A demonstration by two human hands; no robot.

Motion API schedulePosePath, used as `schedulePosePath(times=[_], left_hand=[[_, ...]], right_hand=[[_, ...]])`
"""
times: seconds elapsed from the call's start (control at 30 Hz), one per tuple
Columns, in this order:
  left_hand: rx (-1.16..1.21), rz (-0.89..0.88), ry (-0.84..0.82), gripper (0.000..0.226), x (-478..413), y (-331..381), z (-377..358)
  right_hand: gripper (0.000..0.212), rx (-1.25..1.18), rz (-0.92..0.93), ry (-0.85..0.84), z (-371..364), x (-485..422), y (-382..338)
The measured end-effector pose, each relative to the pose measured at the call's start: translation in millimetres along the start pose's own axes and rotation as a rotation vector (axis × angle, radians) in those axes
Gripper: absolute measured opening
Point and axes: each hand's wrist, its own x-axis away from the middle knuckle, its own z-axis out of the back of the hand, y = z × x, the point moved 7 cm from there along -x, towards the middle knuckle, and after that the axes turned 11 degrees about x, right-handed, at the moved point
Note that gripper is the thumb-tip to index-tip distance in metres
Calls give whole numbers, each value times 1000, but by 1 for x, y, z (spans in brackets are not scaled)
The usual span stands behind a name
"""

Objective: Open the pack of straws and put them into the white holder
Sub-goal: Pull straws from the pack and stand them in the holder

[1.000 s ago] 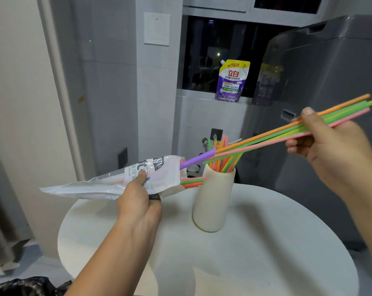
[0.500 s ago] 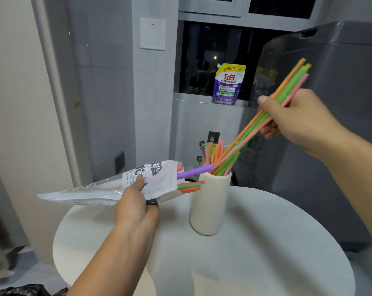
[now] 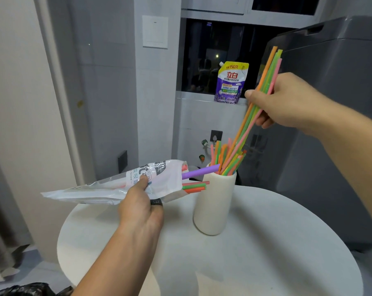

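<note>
My left hand [image 3: 141, 207] grips the clear plastic straw pack [image 3: 116, 186], held level above the table's left side. A purple straw [image 3: 200, 171] and red and green straw ends [image 3: 194, 186] poke out of its open right end. The white holder [image 3: 215, 201] stands upright on the round white table [image 3: 266, 253] with several coloured straws in it. My right hand [image 3: 287, 101] pinches a bundle of orange, green and pink straws [image 3: 249, 122], steeply tilted, whose lower ends reach into the holder's mouth.
A purple detergent pouch [image 3: 231, 83] stands on the window ledge behind. A large grey appliance [image 3: 330, 124] rises at the right, close behind the table. A black bag [image 3: 27, 290] lies on the floor at bottom left. A grey wall with a switch plate [image 3: 155, 32] is at the back.
My right hand has swung the straw bundle from nearly level to steeply upright and moved left toward the holder; the lower ends now sit inside it. The left hand and pack stayed put.
</note>
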Motion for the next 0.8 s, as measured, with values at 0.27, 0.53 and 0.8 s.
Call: schedulePosePath(times=[0.27,0.53,0.8], left_hand=[[-23,13,3,25,-1,-3,2],[-18,7,3,31,-1,-3,1],[-15,1,15,36,1,-4,2]], right_hand=[[37,41,11,-85,-26,-8,0],[38,15,-24,-42,-31,-9,9],[37,82,8,-71,-33,-10,0]])
